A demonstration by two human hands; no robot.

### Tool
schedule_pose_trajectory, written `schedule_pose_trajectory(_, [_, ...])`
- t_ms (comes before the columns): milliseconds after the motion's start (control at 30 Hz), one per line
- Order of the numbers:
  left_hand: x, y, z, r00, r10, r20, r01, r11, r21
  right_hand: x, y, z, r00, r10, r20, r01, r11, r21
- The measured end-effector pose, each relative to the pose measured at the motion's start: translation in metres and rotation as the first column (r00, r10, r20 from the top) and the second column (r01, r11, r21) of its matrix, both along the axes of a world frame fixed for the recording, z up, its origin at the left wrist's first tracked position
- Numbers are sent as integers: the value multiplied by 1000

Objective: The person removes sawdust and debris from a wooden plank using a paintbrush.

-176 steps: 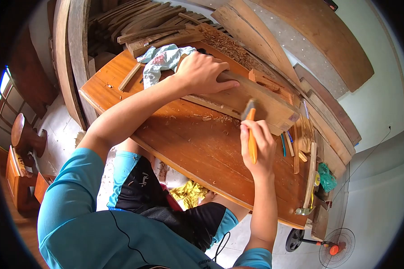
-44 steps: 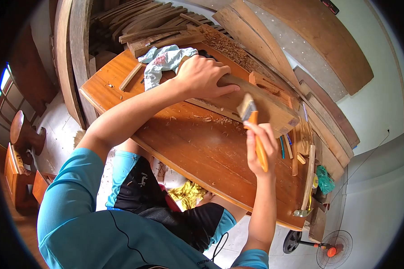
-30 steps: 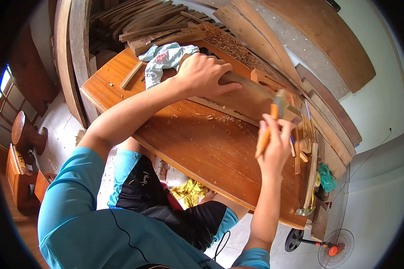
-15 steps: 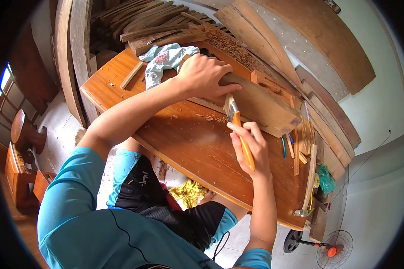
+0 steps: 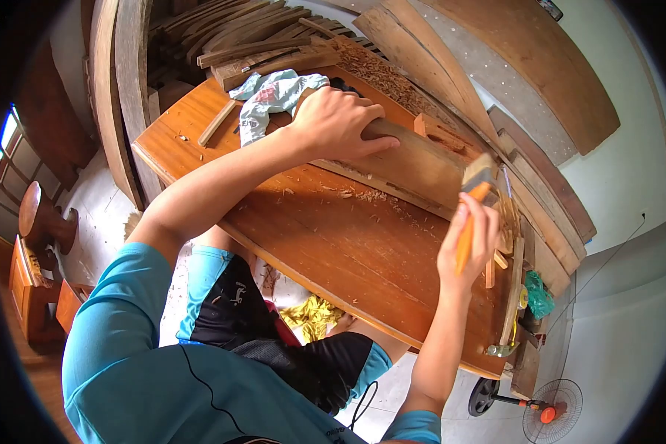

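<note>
A thick wooden beam (image 5: pixel 422 166) lies along the far side of the brown wooden table (image 5: pixel 325 237). My left hand (image 5: pixel 339 122) is wrapped over its left part, fingers over the far side and thumb along the top. In my right hand (image 5: pixel 468 240) is a paintbrush (image 5: pixel 476 177) with an orange handle, its pale bristles pointing up over the beam's right end. Hand and brush are slightly blurred. Wood shavings (image 5: pixel 370 196) are scattered along the near side of the beam.
A pale cloth (image 5: pixel 270 96) and a wood strip (image 5: pixel 217 124) lie at the table's left. A hammer (image 5: pixel 513 296) and a green plastic bag (image 5: pixel 539 294) are at the right end. Boards (image 5: pixel 422 63) lean behind; a fan (image 5: pixel 551 411) stands lower right.
My right hand has moved the paintbrush right, from beside my left thumb to the beam's right end, bristles lifted. The left hand stays in place on the beam.
</note>
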State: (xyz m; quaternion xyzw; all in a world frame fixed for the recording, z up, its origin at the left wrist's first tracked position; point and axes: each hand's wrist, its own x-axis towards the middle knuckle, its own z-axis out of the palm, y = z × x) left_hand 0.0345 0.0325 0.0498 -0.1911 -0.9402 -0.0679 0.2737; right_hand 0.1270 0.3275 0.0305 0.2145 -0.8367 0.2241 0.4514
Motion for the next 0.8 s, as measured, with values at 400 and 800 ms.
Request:
schedule_pose_trajectory(400, [1, 1, 3, 1000, 0, 5, 0, 1000, 14, 10, -39, -12, 859, 363, 362, -424, 900, 103])
schedule_pose_trajectory(800, [1, 1, 5, 1000, 6, 8, -6, 1000, 0, 1, -22, -7, 944, 276, 180, -283, 959, 15])
